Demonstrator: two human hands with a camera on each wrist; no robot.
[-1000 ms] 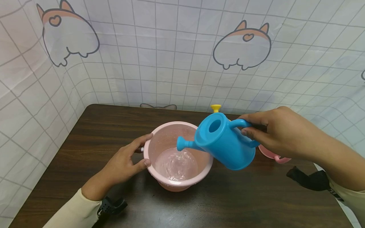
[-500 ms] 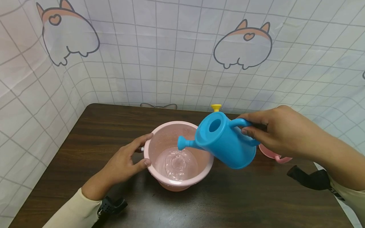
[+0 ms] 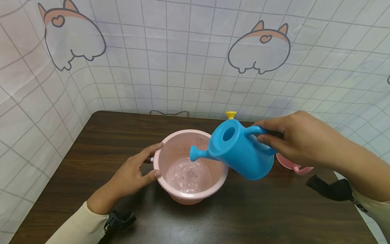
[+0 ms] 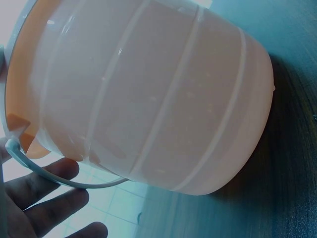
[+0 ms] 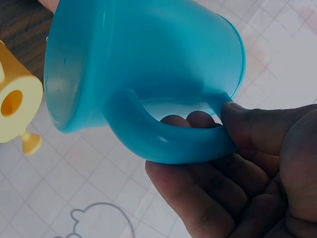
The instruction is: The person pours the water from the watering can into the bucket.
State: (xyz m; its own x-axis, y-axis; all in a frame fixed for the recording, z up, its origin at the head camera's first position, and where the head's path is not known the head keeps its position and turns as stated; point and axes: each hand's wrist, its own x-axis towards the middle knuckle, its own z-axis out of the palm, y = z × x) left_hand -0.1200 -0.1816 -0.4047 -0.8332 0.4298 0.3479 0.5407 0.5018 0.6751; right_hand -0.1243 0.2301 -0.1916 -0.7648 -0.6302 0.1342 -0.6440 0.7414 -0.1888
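A pink bucket (image 3: 190,135) with rippling water (image 3: 188,174) in its bottom stands on the dark table. My left hand (image 3: 129,176) holds its left rim, thumb and index finger over the edge. In the left wrist view, the other fingers (image 4: 57,210) extend loosely by the bucket's thin pale handle (image 4: 74,184). My right hand (image 3: 300,140) grips the handle of a blue watering can (image 3: 239,152), its fingers and thumb curled around it. The can is tilted left, and its spout (image 3: 198,153) hangs over the bucket. No stream from it shows clearly.
Behind the blue can stands a yellow watering can (image 5: 20,99), mostly hidden in the head view. A pink item with a handle (image 3: 301,170) sits to the right, partly covered by my right hand. A white gridded cloth (image 3: 182,61) hangs behind the wooden table (image 3: 122,132).
The ripples in the bucket have changed shape. My right hand and the blue watering can have risen very slightly. My left hand and the bucket have stayed put.
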